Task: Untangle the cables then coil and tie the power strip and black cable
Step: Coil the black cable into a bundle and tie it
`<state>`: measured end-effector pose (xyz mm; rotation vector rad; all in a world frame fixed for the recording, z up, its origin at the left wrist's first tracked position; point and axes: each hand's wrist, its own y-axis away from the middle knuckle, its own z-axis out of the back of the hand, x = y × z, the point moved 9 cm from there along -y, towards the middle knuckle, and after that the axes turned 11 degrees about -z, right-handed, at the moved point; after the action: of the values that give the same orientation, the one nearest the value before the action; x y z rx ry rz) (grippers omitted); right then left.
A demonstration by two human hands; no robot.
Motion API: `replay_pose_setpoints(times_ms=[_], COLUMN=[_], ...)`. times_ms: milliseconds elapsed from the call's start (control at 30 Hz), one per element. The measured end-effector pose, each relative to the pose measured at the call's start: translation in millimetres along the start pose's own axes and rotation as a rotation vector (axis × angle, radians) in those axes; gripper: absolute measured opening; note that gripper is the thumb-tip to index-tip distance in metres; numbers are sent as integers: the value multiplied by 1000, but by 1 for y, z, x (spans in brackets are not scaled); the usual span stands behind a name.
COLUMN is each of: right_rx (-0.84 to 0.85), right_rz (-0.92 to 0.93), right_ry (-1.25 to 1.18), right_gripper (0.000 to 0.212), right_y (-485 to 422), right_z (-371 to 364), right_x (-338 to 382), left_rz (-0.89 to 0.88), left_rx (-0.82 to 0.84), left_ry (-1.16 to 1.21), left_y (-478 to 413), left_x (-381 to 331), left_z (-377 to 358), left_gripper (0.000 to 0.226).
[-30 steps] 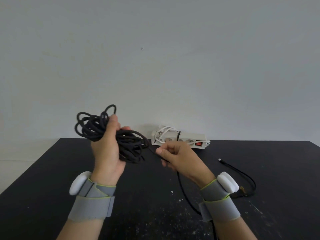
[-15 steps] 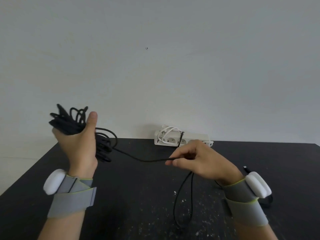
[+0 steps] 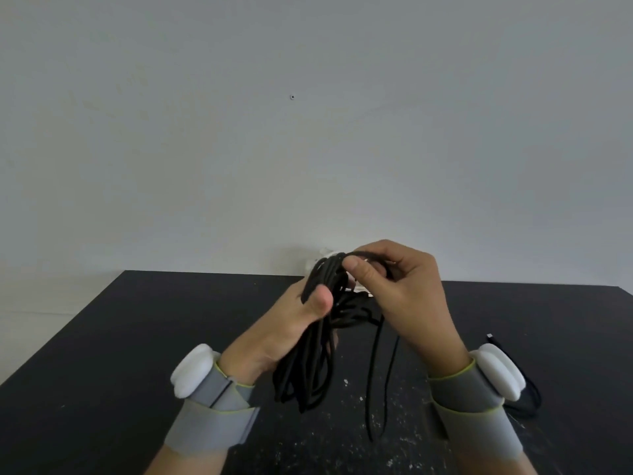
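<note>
The left hand (image 3: 291,323) clasps the black cable (image 3: 308,365) bundle hanging lengthwise; the right hand (image 3: 400,289) pinches a strand at its top, loose tail drooping below.

Matte black round cable (image 3: 310,358): uniform black, no pattern.
Flat matte tabletop (image 3: 137,337): black, with scattered white specks densest toward 6 o'clock.
Fabric wrist wraps (image 3: 212,423): plain grey, lime-yellow edging.
Round plastic wrist discs (image 3: 193,370): white.
Painted wall (image 3: 308,149): pale grey, with one dark dot toward 12 o'clock.
</note>
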<state>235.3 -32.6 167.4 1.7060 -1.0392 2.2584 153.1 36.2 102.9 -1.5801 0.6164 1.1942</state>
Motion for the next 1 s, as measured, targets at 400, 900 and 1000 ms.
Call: replay_pose_setpoints(times_ms=[400, 900, 1000], right_rx=[45, -180, -149], right_rz=[-328, -250, -239], right_ry=[-291, -20, 4], right_gripper=[36, 24, 22], right_y=[-14, 1, -2], right_z=[-2, -18, -20], right_x=[-53, -53, -53], left_rz=[-63, 203, 144], left_rx=[78, -445, -500], left_ry=[192, 362, 364], left_y=[3, 9, 7], left_x=[-16, 22, 23], left_z=[-10, 23, 27], left_gripper=[37, 28, 16])
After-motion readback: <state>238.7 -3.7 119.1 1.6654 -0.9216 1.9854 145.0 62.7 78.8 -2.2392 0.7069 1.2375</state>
